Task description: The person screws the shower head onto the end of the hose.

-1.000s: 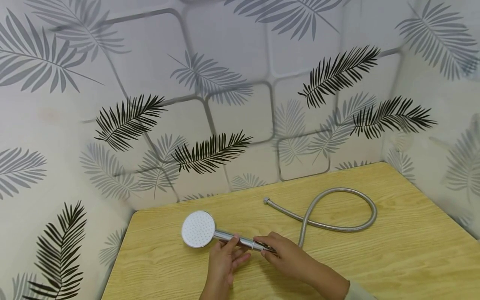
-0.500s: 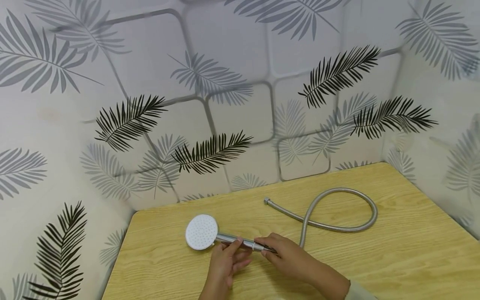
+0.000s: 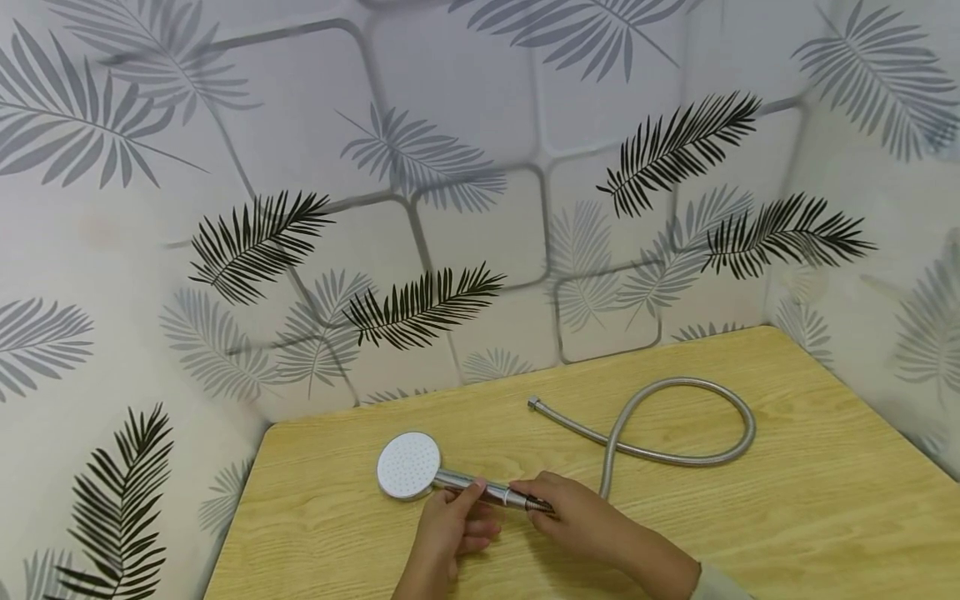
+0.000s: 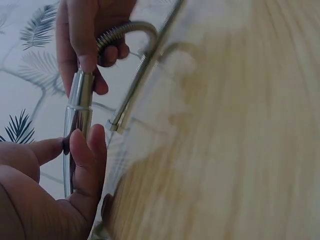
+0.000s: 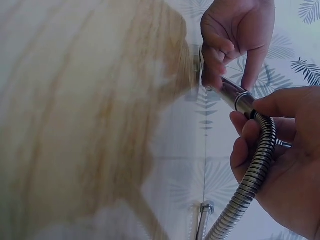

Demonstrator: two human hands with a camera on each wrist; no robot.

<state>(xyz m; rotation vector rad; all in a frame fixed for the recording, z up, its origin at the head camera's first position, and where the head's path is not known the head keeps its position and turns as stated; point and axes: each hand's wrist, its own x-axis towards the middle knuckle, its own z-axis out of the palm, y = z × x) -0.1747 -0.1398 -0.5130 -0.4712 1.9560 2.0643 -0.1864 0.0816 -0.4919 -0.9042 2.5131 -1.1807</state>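
A chrome hand shower [image 3: 408,465] has a round white spray face turned up and to the left side of the table. My left hand [image 3: 446,529] pinches its handle [image 4: 77,120] between thumb and fingers. At the handle's lower end, my right hand [image 3: 581,517] holds the ribbed metal shower hose [image 5: 257,170], thumb and fingertips right at the conical connector [image 4: 81,90]. Handle and connector meet in line, with a bright ring between them. From the right hand the hose runs back and lies in a loop on the table; its free end carries a hex nut [image 3: 533,403].
The light wooden table [image 3: 315,533] fills the lower part of the head view. Patterned walls [image 3: 480,225] with feather leaves close it in at the back and both sides. A pale sleeve [image 3: 716,583] shows at the right forearm.
The shower head has shifted a little right and down as the left hand turned slightly with it. The right hand keeps about the same place; the hose loop lies almost unmoved.
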